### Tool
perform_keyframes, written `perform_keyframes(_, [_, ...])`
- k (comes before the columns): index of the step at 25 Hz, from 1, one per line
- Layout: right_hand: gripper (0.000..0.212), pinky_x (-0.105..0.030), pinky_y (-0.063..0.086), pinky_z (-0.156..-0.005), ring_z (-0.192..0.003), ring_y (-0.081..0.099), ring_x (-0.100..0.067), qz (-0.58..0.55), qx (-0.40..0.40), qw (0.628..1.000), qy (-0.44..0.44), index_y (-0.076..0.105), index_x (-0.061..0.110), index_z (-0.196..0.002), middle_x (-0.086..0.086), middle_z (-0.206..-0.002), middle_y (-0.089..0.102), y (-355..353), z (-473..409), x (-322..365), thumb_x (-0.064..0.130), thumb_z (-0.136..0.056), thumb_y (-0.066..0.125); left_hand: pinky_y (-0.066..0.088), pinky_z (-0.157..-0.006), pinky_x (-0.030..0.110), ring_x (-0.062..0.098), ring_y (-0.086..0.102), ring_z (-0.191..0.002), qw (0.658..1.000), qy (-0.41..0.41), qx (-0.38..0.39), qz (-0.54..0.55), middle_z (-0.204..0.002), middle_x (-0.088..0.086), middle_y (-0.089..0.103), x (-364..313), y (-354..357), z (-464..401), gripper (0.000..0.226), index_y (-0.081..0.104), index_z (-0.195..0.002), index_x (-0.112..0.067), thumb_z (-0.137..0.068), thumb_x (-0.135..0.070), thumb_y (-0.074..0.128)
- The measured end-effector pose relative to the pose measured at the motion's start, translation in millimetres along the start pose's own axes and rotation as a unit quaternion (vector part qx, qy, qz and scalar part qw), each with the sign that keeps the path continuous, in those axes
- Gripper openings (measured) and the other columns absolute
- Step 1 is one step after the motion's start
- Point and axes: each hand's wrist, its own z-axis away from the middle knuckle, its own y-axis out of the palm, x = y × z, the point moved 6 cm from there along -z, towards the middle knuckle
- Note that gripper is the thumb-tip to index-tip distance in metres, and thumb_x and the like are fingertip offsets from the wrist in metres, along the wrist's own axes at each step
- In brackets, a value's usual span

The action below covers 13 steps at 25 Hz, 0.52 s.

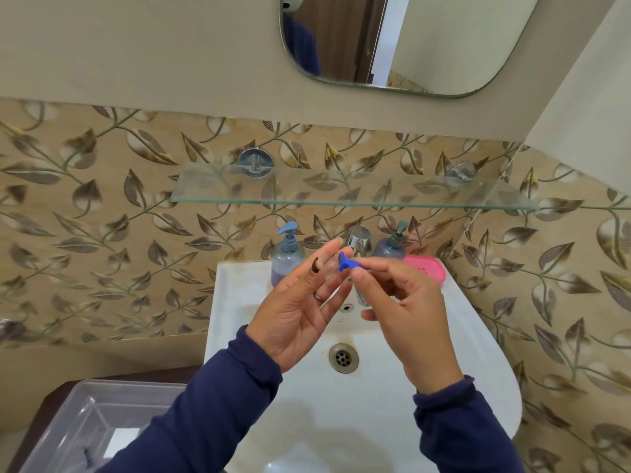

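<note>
Over the white sink, my right hand pinches a small blue T-shaped piece, which looks like a razor with its head pointing left. Facing it, my left hand is raised with the palm turned right and the fingers nearly straight. A small clear plastic piece, perhaps a cap, sits between that hand's thumb and fingers, just left of the blue head. There is a ring on one left finger. Both arms wear dark blue sleeves.
On the sink's back rim stand a chrome tap, a pump bottle with purple liquid, a second pump bottle and a pink soap dish. A glass shelf and mirror hang above. At lower left is a clear plastic box.
</note>
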Motion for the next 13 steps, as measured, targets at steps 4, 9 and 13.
perform_keyframes(4, [0.016, -0.014, 0.050, -0.064, -0.080, 0.064, -0.005, 0.079, -0.010, 0.995, -0.063, 0.072, 0.027, -0.094, 0.012, -0.085, 0.073, 3, 4, 8, 0.021, -0.080, 0.067, 0.052, -0.087, 0.025, 0.009, 0.068, -0.088, 1.000, 0.008, 0.022, 0.001, -0.121, 0.001, 0.066, -1, 4, 1, 0.079, 0.057, -0.121, -0.015, -0.049, -0.031, 0.085])
perform_keyframes(9, [0.015, -0.015, 0.051, -0.066, -0.080, 0.064, -0.005, 0.126, -0.037, 0.986, -0.102, 0.073, 0.025, -0.093, 0.005, -0.084, 0.074, 0, 1, 13, 0.021, -0.079, 0.070, 0.049, -0.090, 0.025, 0.010, 0.067, -0.091, 1.000, 0.005, 0.024, -0.016, -0.118, -0.001, 0.068, 0, 5, 2, 0.077, 0.063, -0.115, -0.017, -0.043, -0.028, 0.088])
perform_keyframes(13, [0.013, -0.025, 0.055, -0.064, -0.075, 0.064, -0.007, 0.169, -0.087, 0.973, -0.133, 0.073, 0.024, -0.090, 0.006, -0.078, 0.073, -1, 2, 17, 0.021, -0.077, 0.072, 0.048, -0.092, 0.025, 0.012, 0.067, -0.095, 1.000, 0.001, 0.025, -0.006, -0.116, 0.001, 0.069, 2, 6, 0, 0.073, 0.064, -0.113, -0.016, -0.045, -0.025, 0.087])
